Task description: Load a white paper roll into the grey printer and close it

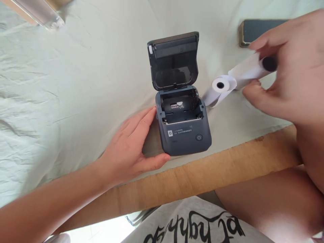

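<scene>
A dark blue-grey portable label printer [186, 140] sits on the cloth with its lid [174, 57] swung up. Its paper bay shows a printed label inside and holds no roll. My left hand [131, 145] grips the printer's left side, thumb at the front corner and fingers along the side. To the right of the printer is a white paper roll [220, 86] with a dark core and a loose end. My right hand [291, 67] has thumb and fingers around another white paper roll [245, 71] with a dark end, which touches or overlaps the first roll.
A smartphone [258, 28] lies at the back right, partly behind my right hand. At the back left is a clear plastic-looking case [45, 15]. A pale wrinkled cloth [76, 74] covers the table, whose bare wooden edge [202, 175] runs along the front.
</scene>
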Motion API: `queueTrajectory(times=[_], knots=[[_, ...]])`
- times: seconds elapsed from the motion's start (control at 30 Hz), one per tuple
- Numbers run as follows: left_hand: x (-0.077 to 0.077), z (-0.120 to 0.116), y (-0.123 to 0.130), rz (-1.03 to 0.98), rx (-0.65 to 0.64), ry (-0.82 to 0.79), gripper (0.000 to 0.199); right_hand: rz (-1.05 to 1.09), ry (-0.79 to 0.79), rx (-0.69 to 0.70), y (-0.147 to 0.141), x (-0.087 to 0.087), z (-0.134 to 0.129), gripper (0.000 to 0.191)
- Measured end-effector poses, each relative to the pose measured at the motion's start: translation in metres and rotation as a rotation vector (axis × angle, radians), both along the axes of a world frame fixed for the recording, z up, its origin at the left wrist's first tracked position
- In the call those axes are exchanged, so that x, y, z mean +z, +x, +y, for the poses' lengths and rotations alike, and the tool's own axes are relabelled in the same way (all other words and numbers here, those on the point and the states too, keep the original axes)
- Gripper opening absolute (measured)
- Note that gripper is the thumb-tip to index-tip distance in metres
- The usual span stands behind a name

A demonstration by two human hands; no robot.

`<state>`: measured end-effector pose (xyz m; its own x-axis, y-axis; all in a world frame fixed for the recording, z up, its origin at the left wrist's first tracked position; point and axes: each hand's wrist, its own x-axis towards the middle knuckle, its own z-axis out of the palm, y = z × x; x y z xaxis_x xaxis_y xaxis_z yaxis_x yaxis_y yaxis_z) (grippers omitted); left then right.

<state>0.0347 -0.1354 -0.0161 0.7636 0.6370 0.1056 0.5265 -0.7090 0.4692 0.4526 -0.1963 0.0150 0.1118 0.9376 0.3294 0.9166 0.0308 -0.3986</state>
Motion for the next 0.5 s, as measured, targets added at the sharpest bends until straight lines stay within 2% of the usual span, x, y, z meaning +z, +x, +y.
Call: queueTrajectory(times=[0.07,0.13,0.27,0.37,0.5], knots=[[-0.001,0.001,0.0,0.008,0.003,0.003,0.105,-0.055,-0.008,0.168,-0.004,-0.003,0.002,0.073],[-0.001,0.001,-0.001,-0.007,-0.004,0.0,0.103,-0.044,-0.021,0.235,-0.006,-0.007,0.004,0.068],[-0.002,0.002,0.0,-0.054,-0.04,-0.005,0.096,-0.033,0.005,0.169,-0.002,-0.01,0.004,0.069],[-0.005,0.004,-0.001,-0.085,-0.061,-0.001,0.098,-0.058,-0.063,0.139,0.009,-0.012,0.002,0.074],[-0.007,0.006,-0.001,-0.102,-0.067,-0.011,0.098,-0.154,-0.05,0.044,0.024,-0.015,0.002,0.062]])
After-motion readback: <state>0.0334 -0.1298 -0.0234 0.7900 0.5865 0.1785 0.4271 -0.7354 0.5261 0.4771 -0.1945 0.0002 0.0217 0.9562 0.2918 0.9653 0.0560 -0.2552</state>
